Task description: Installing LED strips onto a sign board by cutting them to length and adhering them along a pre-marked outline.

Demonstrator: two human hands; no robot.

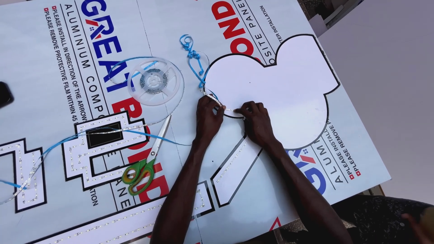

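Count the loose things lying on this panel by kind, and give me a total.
Scissors: 1
Clear reel: 1
Light strip under both hands: 1
Blue backing ribbon: 1
Total: 4

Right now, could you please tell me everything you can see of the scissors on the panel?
The scissors lie flat on the printed panel, closed, with green and orange looped handles nearest the viewer and plain metal blades pointing up and away toward the clear reel. A blue strip crosses the blades. No hand touches them; the left hand is nearest.
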